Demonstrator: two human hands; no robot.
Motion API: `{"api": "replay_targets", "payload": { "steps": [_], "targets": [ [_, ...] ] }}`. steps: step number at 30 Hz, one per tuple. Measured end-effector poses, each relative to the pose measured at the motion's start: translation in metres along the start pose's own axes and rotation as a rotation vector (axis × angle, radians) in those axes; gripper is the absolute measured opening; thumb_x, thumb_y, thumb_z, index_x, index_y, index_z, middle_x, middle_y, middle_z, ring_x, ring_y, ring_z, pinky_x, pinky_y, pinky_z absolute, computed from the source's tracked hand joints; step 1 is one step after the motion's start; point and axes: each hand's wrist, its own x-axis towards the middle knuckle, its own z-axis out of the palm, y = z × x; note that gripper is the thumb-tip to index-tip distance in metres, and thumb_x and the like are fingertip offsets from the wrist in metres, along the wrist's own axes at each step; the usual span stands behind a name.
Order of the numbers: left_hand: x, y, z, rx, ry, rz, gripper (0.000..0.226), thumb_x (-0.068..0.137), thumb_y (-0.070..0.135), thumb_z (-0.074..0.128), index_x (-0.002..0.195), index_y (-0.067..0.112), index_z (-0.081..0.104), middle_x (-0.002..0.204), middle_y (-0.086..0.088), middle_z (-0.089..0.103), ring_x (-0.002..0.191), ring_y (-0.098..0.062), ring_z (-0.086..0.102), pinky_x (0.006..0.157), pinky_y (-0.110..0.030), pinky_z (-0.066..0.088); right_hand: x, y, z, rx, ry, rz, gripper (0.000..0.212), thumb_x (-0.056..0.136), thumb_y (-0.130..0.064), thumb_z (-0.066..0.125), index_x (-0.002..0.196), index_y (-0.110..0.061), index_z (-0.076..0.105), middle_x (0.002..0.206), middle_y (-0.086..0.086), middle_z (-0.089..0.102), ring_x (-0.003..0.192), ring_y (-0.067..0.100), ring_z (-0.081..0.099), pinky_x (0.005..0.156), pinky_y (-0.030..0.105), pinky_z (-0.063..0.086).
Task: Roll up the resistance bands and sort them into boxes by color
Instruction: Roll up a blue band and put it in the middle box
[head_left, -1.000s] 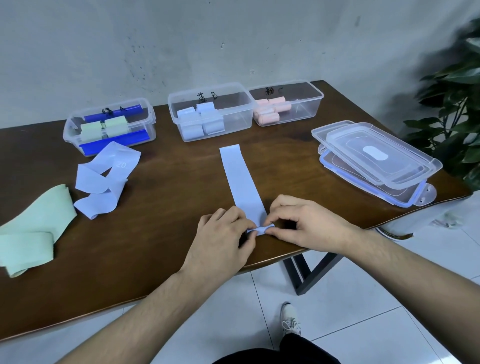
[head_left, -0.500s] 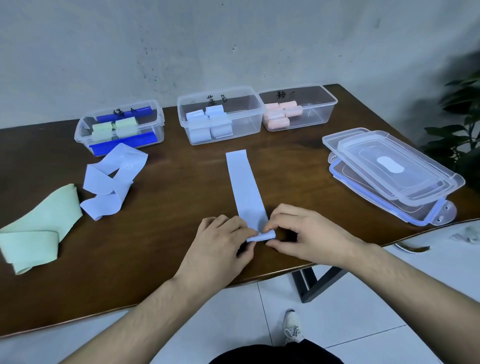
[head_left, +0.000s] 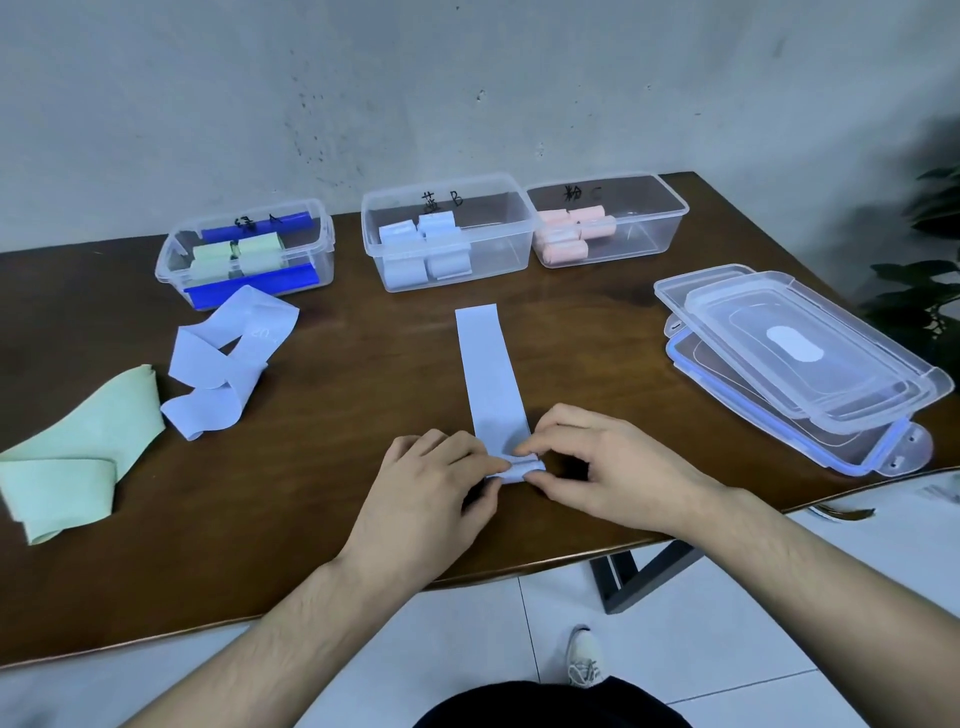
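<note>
A light blue resistance band (head_left: 491, 374) lies flat and straight on the brown table (head_left: 337, 405), its near end rolled into a small tube. My left hand (head_left: 431, 493) and my right hand (head_left: 602, 462) pinch that rolled end from either side. Behind stand three clear boxes: the left box (head_left: 244, 254) holds green rolls, the middle box (head_left: 447, 228) light blue rolls, the right box (head_left: 608, 223) pink rolls. A loose light blue band (head_left: 228, 358) and a loose green band (head_left: 78, 452) lie at the left.
Stacked clear lids (head_left: 800, 358) sit at the right of the table. A plant (head_left: 930, 249) stands past the right edge. The table's front edge runs just below my wrists, with tiled floor and my shoe (head_left: 584, 660) beneath.
The rolled end of the flat blue band has grown slightly thicker and moved a little forward between my fingers. The camera has shifted a bit.
</note>
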Motion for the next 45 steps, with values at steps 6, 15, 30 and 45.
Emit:
{"api": "replay_targets", "payload": {
  "steps": [6,15,30,45],
  "targets": [
    [0.006,0.001,-0.002,0.015,-0.022,-0.037,0.023,0.093,0.033,0.053,0.103,0.031,0.073,0.097,0.017,0.059,0.085,-0.007,0.052,0.08,-0.023,0.033,0.003,0.002,0.0,-0.005,-0.017,-0.007,0.02,0.092,-0.029,0.069,0.112,-0.031,0.069,0.105,-0.024,0.052,0.082,0.006,0.056,0.071,0.014,0.043],
    [0.007,-0.003,-0.001,0.043,-0.046,-0.018,0.02,0.085,0.027,0.072,0.105,0.028,0.072,0.098,0.014,0.063,0.084,-0.01,0.055,0.079,-0.025,0.036,0.01,0.003,-0.003,-0.041,-0.04,0.012,0.025,0.094,-0.033,0.065,0.118,-0.029,0.07,0.106,-0.02,0.054,0.094,0.001,0.055,0.075,0.018,0.047],
    [0.013,-0.001,-0.006,-0.044,-0.112,-0.071,0.021,0.092,0.032,0.062,0.11,0.029,0.074,0.099,0.017,0.061,0.086,-0.002,0.044,0.077,-0.021,0.032,0.01,0.003,-0.004,-0.014,-0.069,0.044,0.023,0.093,-0.03,0.066,0.116,-0.031,0.07,0.103,-0.022,0.056,0.09,-0.003,0.053,0.07,0.008,0.037],
    [0.016,-0.008,-0.002,-0.099,-0.038,-0.073,0.019,0.091,0.03,0.062,0.108,0.028,0.07,0.104,0.016,0.062,0.09,-0.006,0.05,0.075,-0.027,0.046,0.014,0.004,-0.005,-0.006,-0.047,0.057,0.024,0.092,-0.027,0.067,0.115,-0.032,0.069,0.11,-0.024,0.055,0.088,0.002,0.056,0.071,0.011,0.042]
  ]
}}
